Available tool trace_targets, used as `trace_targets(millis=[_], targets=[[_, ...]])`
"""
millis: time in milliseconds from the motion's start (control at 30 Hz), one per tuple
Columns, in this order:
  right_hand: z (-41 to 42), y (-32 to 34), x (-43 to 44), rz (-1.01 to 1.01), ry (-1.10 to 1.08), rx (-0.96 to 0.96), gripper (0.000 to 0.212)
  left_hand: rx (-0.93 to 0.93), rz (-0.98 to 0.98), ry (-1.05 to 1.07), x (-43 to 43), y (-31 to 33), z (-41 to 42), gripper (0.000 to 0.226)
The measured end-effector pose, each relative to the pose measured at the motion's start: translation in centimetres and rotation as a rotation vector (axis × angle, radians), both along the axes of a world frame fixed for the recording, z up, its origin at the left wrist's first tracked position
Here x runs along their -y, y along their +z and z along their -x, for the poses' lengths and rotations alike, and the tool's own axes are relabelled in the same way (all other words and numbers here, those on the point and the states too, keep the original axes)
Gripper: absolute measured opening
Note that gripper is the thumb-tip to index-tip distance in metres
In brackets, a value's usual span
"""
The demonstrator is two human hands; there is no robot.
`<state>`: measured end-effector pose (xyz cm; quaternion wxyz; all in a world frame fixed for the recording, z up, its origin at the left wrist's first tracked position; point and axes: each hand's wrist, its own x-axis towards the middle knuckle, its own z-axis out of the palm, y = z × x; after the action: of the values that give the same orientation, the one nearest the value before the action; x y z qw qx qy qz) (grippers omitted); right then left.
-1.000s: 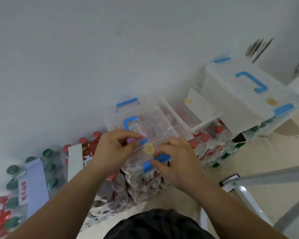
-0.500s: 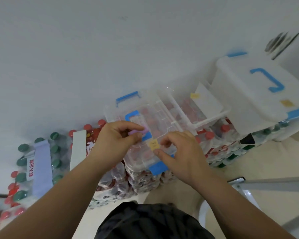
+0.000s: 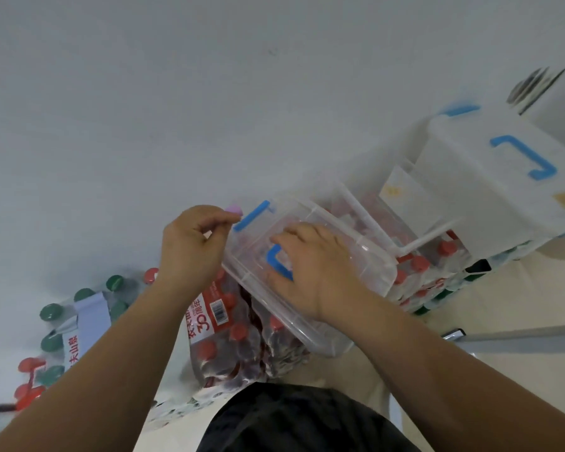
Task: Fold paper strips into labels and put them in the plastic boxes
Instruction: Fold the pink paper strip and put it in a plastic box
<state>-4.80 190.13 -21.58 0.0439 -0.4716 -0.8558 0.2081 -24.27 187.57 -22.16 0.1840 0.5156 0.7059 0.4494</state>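
Plastic-wrapped packs of bottled water line the foot of a plain pale wall (image 3: 209, 93), and they are what carries my boxes. At the left edge of the row sits a pack with green caps (image 3: 82, 308) and some red ones below it, a pale carry strap across its top. Next comes a pack with red caps (image 3: 232, 334), its red label printed with white characters and a barcode.

My left hand (image 3: 190, 246) hovers above that pack with its fingers curled in, thumb and forefinger pinching a small purple paper strip (image 3: 234, 209) just beside the far left corner of the clear plastic box (image 3: 307, 334). That box rests tilted on the red-capped pack, its lid on, one blue latch (image 3: 252, 215) showing at its far end. My right hand (image 3: 317, 265) lies flat on the lid, fingers spread over the blue handle (image 3: 276, 262).

Further right I count two more boxes: an open clear box (image 3: 372, 216) with a paper sheet and a yellow tag inside, and a white lidded box (image 3: 490, 190) with a blue handle and a yellow tag. Beige floor (image 3: 519, 298) shows at the right, crossed by a pale metal bar. My dark clothing fills the bottom edge.
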Motion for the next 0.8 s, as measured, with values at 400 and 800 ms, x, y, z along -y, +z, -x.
trace_targets(millis=[400,800], targets=[[6.8,-2.9,-0.9,-0.063,-0.217,-0.014,0.090,0.277,0.103,-0.154,-0.8,-2.4,3.8,0.013],[8.9,-2.3,0.4,0.009,-0.240,0.052,0.081,0.064,-0.083,-0.264,-0.8,-1.7,5.3,0.028]])
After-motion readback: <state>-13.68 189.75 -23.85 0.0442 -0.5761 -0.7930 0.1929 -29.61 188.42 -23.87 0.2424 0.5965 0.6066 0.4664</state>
